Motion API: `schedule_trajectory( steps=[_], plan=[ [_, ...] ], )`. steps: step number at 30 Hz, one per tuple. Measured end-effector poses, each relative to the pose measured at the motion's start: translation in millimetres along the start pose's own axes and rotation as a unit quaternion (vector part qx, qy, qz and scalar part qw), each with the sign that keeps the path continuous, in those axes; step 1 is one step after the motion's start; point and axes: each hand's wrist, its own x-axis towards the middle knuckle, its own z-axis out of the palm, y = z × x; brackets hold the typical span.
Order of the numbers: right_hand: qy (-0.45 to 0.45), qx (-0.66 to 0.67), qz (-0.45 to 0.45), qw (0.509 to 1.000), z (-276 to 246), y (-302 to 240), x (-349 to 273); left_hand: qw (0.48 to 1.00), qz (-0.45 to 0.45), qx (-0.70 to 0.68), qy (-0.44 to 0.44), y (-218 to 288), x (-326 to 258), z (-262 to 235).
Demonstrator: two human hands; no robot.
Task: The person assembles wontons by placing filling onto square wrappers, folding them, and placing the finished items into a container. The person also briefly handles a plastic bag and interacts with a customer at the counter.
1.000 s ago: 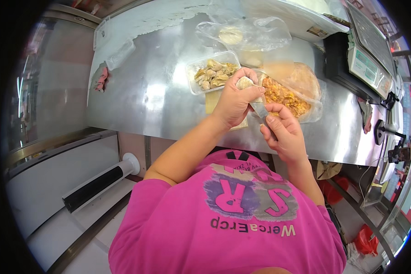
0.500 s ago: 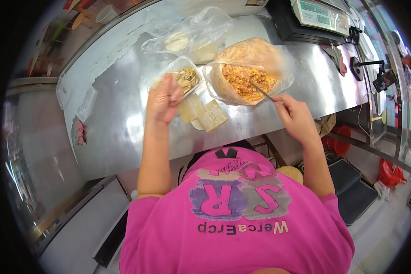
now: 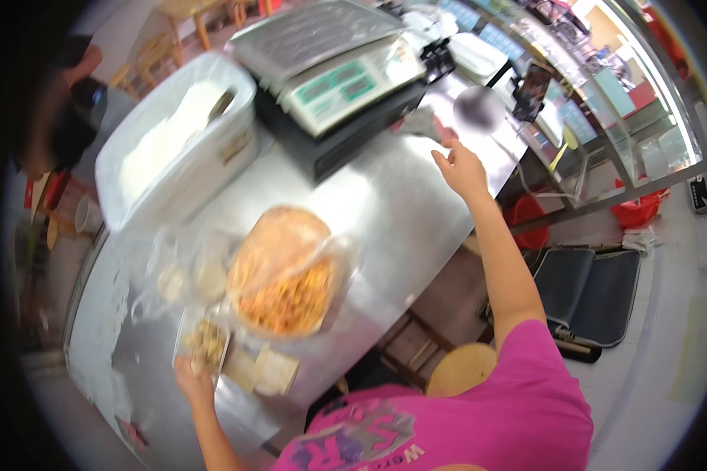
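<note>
My left hand (image 3: 194,378) is at the near edge of a clear plastic tub (image 3: 226,357) with folded, pale dumplings (image 3: 206,339) in it. Its fingers are closed, and blur hides what they hold. My right hand (image 3: 463,171) reaches far right, thumb and fingers apart, with no tool visible in it. Its fingertips are beside a grey and pink cloth (image 3: 423,124); I cannot tell whether they touch. An orange-yellow chopped filling (image 3: 291,302) fills an open plastic bag (image 3: 271,235) in the middle. Square pale wrappers (image 3: 276,372) lie beside the tub.
A digital scale (image 3: 346,86) stands on a black box (image 3: 330,153) at the back. Left of it is a large tub of white powder (image 3: 106,184). A phone on a stand (image 3: 532,90) is at the right. A wooden stool (image 3: 462,369) is below the table edge.
The view has swung right. My right hand has left the filling and moved toward the cloth; the thin tool it held is no longer visible. My left hand stays near the dumpling tub.
</note>
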Motion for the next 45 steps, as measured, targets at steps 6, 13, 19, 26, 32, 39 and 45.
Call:
schedule_trajectory(
  steps=[6,13,19,26,32,39,45],
  plan=[
    [-0.032,-0.095,0.142,0.985,101,82,112,0.996,-0.044,0.027,-0.067,32,7,8],
    [-0.041,0.057,-0.105,0.992,59,115,71,0.992,-0.116,0.01,-0.039,56,10,-15],
    [0.004,0.101,0.177,0.979,21,198,-246,0.983,-0.152,-0.029,0.097,24,-23,-13],
    [-0.388,-0.155,0.259,0.871,67,228,-404,0.918,-0.237,0.02,0.318,-42,-64,-30],
    [-0.357,-0.165,0.188,0.9,59,222,-328,0.721,-0.512,-0.051,0.464,-95,-180,26],
    [-0.292,-0.278,0.146,0.903,69,266,-185,0.491,-0.612,-0.474,0.4,-71,-244,109],
    [-0.273,-0.235,0.05,0.932,83,298,-177,0.368,-0.541,-0.601,0.46,-54,-217,126]
  ],
)
